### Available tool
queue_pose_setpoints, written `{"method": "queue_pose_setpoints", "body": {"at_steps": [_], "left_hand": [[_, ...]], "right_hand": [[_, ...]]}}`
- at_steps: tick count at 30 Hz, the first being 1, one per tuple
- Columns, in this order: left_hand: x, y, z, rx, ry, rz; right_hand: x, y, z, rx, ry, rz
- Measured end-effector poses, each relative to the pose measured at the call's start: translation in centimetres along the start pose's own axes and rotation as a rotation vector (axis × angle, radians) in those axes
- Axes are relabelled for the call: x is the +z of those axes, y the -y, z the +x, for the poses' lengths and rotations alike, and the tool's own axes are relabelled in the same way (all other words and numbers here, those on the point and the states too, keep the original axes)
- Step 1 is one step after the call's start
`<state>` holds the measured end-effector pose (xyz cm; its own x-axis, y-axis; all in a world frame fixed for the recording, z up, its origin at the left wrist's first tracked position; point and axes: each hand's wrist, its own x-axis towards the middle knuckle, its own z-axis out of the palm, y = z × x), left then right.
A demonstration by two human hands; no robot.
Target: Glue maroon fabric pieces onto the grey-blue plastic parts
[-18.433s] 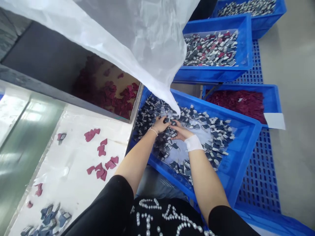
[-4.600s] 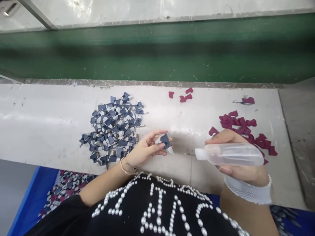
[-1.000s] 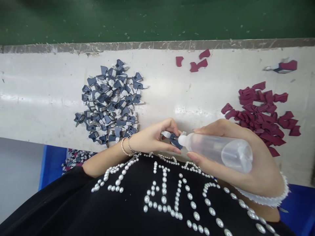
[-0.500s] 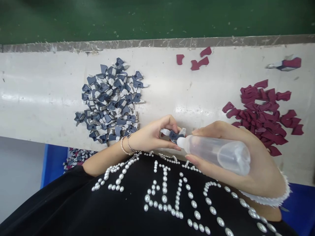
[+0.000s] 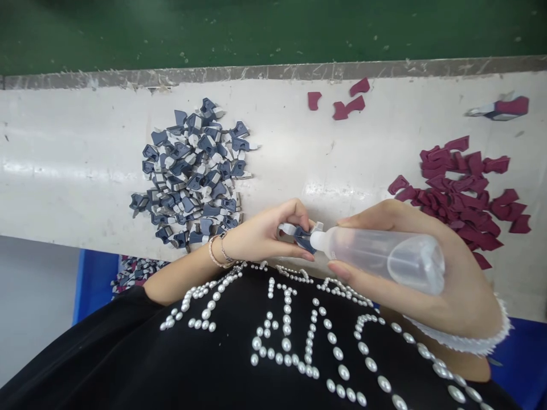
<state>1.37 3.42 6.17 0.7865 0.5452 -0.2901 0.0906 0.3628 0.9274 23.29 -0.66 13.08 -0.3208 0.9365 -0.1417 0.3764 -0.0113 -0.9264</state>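
Close to my chest, my left hand [image 5: 277,230] pinches a small blue-grey and white plastic part [image 5: 304,238] between thumb and fingers. My right hand [image 5: 444,273] is wrapped round a translucent squeeze bottle [image 5: 371,253], which lies nearly level with its white nozzle pointing left. The nozzle tip meets the plastic part or overlaps it in view; whether they touch I cannot tell. Some clear liquid shows in the bottle. Left of my hands lies a heap of blue-grey and white parts [image 5: 196,176]. A pile of maroon pieces [image 5: 461,196] is on the right, partly behind my right hand.
Several loose maroon pieces [image 5: 348,107] lie near the back of the white table [image 5: 282,159]. One part with a maroon piece on it [image 5: 499,108] sits at far right. Below the table's front edge, a blue bin [image 5: 96,285] holds many small parts.
The bottle has shifted slightly up and right and turned more level, its nozzle now nearer the upper edge of the part. My left hand stays almost still.
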Motion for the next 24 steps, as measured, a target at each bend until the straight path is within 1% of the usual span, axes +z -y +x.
{"method": "queue_pose_setpoints", "body": {"at_steps": [4,8,13,19,24], "left_hand": [[-0.28,0.16,-0.13,0.063,-0.028,0.054],[-0.58,0.18,-0.22,0.087,-0.024,0.027],[-0.91,0.05,-0.30,0.085,-0.074,0.080],[-0.97,-0.07,-0.33,0.085,-0.090,0.091],[-0.79,-0.10,-0.33,0.044,-0.077,0.091]], "right_hand": [[-0.11,0.01,-0.06,0.004,0.016,-0.005],[-0.27,0.10,0.00,-0.009,0.020,-0.014],[-0.42,0.06,-0.08,0.018,0.029,-0.069],[-0.59,-0.10,-0.19,0.015,0.045,-0.075],[-0.83,-0.25,-0.52,0.018,-0.005,-0.116]]}}
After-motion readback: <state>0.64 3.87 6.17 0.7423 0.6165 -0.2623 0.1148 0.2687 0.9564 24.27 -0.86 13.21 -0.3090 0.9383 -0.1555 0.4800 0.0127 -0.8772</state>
